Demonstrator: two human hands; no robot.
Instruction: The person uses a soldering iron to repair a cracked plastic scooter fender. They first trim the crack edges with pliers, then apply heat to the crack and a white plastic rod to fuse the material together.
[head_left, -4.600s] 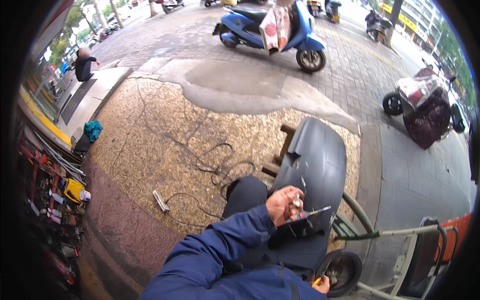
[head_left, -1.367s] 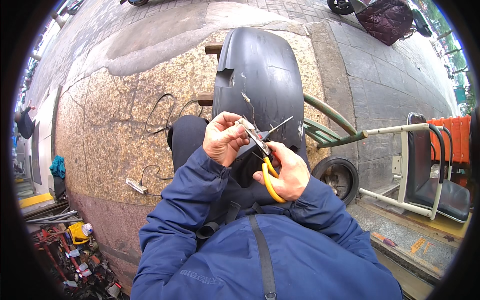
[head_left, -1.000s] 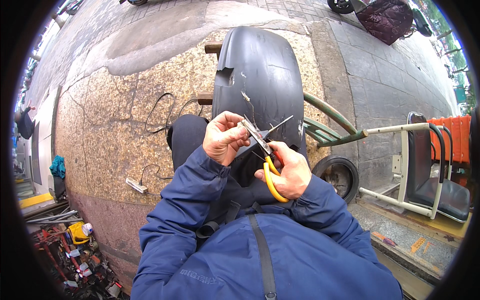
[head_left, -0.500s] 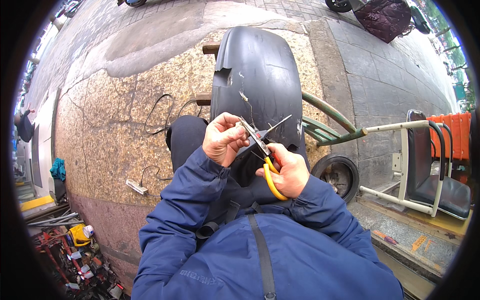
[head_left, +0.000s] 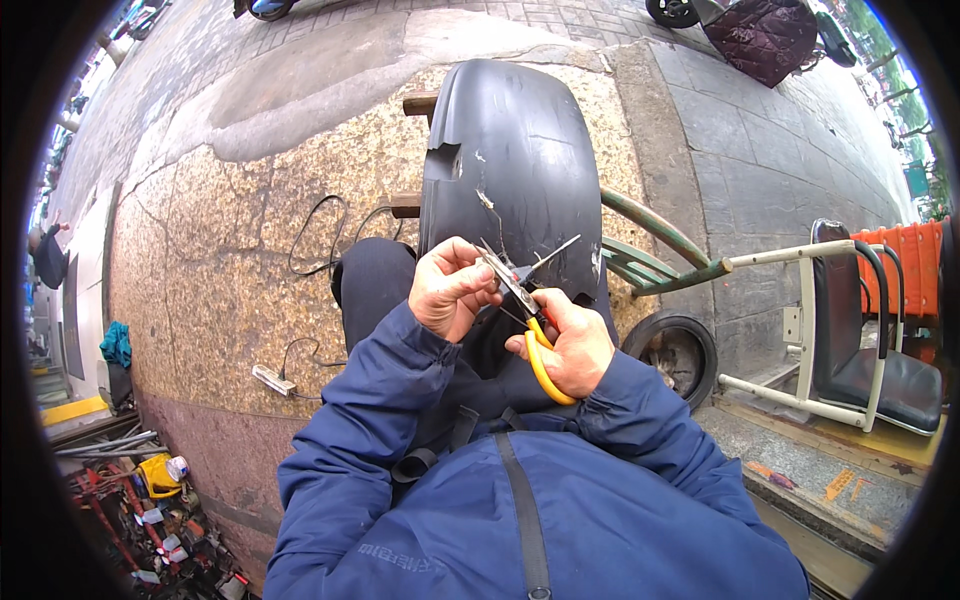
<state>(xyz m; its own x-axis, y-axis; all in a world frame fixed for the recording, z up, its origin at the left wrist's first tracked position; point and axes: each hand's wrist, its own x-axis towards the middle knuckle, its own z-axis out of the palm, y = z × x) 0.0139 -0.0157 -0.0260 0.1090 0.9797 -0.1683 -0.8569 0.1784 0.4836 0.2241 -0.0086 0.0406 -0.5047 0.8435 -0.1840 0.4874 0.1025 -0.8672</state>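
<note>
My right hand [head_left: 572, 348] is closed round a pair of pliers with yellow handles [head_left: 542, 365], whose metal jaws point away and to the left. At the jaw tips, my left hand [head_left: 447, 292] is pinched closed. Whatever sits between its fingertips is too small to make out. Just beyond both hands stands a large, curved black plastic panel [head_left: 525, 140], scuffed and with a notch in its left edge. A broken, pale frayed crack [head_left: 484, 200] runs on its surface toward my hands. A thin dark rod [head_left: 556, 251] sticks out beside the pliers.
Wooden bars [head_left: 407, 205] show at the panel's left, green rails [head_left: 665, 238] at its right. A tyre [head_left: 672, 355] lies to the right, near a black chair [head_left: 850, 350]. On the left are a power strip [head_left: 272, 379], a cable [head_left: 318, 235] and heaped tools [head_left: 150, 520].
The view has shifted slightly. Both hands stay in nearly the same place, with the pliers still at the left fingertips.
</note>
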